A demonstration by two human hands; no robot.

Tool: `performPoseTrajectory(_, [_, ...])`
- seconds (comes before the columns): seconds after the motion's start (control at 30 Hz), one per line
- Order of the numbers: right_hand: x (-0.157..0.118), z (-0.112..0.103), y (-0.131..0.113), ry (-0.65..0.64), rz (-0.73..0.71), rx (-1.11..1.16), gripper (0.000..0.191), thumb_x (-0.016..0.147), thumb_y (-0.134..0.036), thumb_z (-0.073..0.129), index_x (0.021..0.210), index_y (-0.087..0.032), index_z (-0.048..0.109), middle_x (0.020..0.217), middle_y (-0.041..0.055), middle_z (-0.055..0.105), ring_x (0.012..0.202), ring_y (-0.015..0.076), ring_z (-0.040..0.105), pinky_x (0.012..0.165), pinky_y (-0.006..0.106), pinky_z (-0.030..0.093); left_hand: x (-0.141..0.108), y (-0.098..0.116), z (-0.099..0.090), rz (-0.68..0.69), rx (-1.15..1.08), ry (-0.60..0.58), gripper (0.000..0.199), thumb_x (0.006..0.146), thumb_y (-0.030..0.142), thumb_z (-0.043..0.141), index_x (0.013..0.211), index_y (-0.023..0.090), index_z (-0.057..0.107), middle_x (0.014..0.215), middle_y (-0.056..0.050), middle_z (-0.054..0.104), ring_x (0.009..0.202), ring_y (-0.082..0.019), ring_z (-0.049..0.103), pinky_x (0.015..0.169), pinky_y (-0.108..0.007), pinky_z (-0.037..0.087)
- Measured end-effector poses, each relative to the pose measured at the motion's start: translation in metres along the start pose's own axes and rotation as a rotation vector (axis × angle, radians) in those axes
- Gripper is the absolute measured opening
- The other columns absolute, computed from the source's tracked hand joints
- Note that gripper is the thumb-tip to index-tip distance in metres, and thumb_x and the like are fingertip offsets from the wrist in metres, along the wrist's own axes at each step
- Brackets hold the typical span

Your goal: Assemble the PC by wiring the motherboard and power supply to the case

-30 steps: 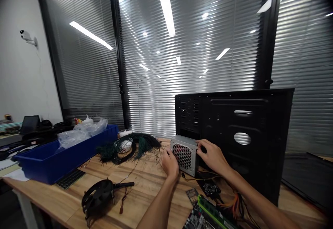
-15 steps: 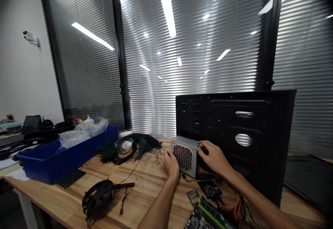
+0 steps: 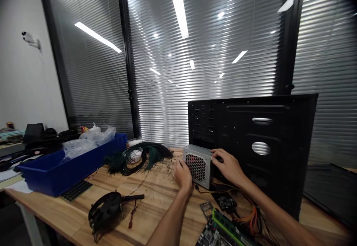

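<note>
A silver computer power supply (image 3: 198,167) with a honeycomb vent stands upright on the wooden table, in front of the black computer case (image 3: 251,134). My left hand (image 3: 182,175) is curled against its left side, fingertips partly hidden. At its upper right edge, my right hand (image 3: 227,166) grips with thumb and fingers. Yellow and orange cables (image 3: 252,218) trail beneath my right forearm. A motherboard (image 3: 214,235) with a green memory module (image 3: 225,226) lies nearest me. To the left rests a black cooling fan (image 3: 106,212) with a red connector.
A long blue bin (image 3: 69,168) holding clear plastic bags (image 3: 92,140) stands at the left. Behind the fan lie a bundle of dark green wires (image 3: 150,155) and a small dark grid-like strip (image 3: 76,191). Window blinds (image 3: 164,101) rise behind the table.
The view has shifted very slightly. Both hands stay on the power supply, and it has barely moved, if at all.
</note>
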State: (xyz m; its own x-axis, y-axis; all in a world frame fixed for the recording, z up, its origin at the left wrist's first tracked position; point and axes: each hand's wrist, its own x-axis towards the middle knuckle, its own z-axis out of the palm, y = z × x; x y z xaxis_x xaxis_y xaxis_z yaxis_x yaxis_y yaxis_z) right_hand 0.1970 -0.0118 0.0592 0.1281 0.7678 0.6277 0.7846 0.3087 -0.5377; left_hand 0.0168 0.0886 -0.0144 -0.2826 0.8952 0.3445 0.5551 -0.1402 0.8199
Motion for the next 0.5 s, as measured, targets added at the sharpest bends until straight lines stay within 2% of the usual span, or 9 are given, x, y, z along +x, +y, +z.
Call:
performPoseTrajectory(0.23, [0.0003,-0.0009,-0.003,0.018,0.028,0.015,0.021,0.086,-0.04,0.052,0.075,-0.025,0.061,0.128,0.0022,0.071,0.113,0.027,0.066,0.095,0.04,0.045,-0.0008,-0.001,-0.001,0.025,-0.011,-0.009,0.033,0.103,0.046,0.059,0.114,0.017,0.07,0.115,-0.007,0.074,0.111,-0.023,0.069,0.104,-0.05,0.054])
performPoseTrajectory(0.5, [0.0009,0.0006,0.0011,0.03,0.037,0.043,0.022,0.085,-0.041,0.053,0.074,-0.025,0.062,0.127,0.0018,0.071,0.111,0.0269,0.067,0.091,0.04,0.045,-0.0013,-0.0008,-0.0007,0.032,-0.015,0.0,0.032,0.103,0.045,0.059,0.117,0.018,0.069,0.123,-0.009,0.073,0.118,-0.024,0.067,0.107,-0.051,0.052])
